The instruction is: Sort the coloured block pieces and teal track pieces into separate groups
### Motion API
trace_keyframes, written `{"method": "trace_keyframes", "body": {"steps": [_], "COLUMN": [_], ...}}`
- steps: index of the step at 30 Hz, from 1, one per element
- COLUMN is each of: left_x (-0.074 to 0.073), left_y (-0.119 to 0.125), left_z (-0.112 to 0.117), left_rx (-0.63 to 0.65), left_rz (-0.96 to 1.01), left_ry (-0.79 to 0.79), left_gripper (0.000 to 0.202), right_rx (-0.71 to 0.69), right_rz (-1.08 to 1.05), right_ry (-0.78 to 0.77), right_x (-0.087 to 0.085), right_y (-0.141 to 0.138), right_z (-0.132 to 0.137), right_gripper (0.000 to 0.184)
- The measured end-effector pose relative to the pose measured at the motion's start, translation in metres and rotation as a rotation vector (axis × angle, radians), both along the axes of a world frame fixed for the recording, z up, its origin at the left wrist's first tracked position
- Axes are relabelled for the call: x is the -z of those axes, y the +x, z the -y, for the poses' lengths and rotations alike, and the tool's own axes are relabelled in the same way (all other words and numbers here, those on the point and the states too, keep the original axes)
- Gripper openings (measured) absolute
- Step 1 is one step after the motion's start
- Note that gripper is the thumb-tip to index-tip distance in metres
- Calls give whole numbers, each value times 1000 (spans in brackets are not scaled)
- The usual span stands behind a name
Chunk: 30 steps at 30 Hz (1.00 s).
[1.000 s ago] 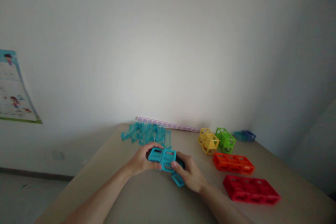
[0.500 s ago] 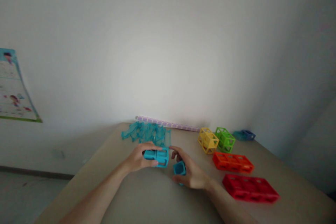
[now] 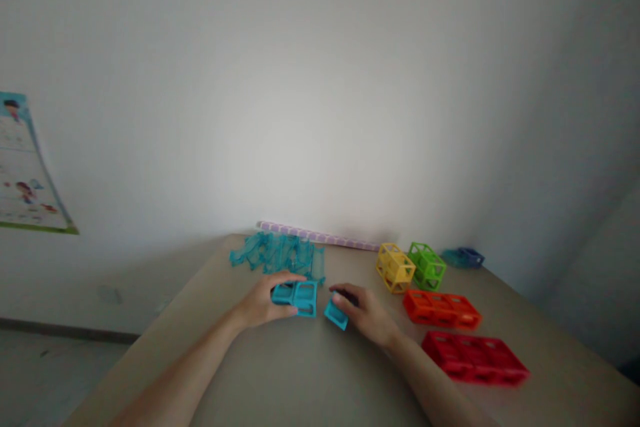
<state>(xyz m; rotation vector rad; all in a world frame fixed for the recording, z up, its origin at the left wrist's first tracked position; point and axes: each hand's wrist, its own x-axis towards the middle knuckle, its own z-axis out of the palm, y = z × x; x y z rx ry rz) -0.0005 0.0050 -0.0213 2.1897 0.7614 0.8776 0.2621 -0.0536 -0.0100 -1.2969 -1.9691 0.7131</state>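
Between the thumb and fingers of my left hand is a light-blue plastic frame block of joined cubes, its open end facing right. My right hand grips a smaller light-blue cube block, which is tilted. A narrow gap separates the two blue pieces, so they do not touch. My right fingers partly cover the smaller block. Both hands are over the middle of the table.
Translucent teal track pieces lie at the back left, before a purple patterned roll by the wall. To the right are yellow, green, orange and red frame blocks. A dark-blue piece sits at the far right corner.
My right hand has turned the smaller blue block, so its opening no longer faces me, and raised it slightly. My left hand with its block has barely moved.
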Motion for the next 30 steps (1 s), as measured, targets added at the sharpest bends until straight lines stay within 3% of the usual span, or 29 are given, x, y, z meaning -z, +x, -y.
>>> {"method": "trace_keyframes", "body": {"steps": [3, 7, 10, 13, 18, 25, 30], "left_x": [-1, 0, 2, -1, -7, 1, 1], "left_y": [2, 5, 7, 9, 12, 14, 14], "left_z": [2, 4, 4, 5, 10, 7, 10], "left_rx": [6, 93, 104, 120, 173, 100, 156], "left_rz": [-26, -89, -95, -90, -80, 117, 10], "left_ry": [-9, 22, 36, 33, 43, -128, -155], "left_gripper": [63, 57, 61, 60, 53, 42, 40], "right_rx": [20, 36, -43, -124, -96, 91, -17], "right_rz": [58, 131, 119, 146, 154, 14, 200], "right_ry": [11, 54, 85, 106, 188, 255, 235], "right_x": [5, 4, 1, -2, -9, -15, -17], "right_y": [-5, -8, -4, -7, -29, -32, -25], "right_z": [-3, -1, 5, 12, 22, 29, 31], "right_gripper": [57, 60, 52, 72, 47, 34, 36]}}
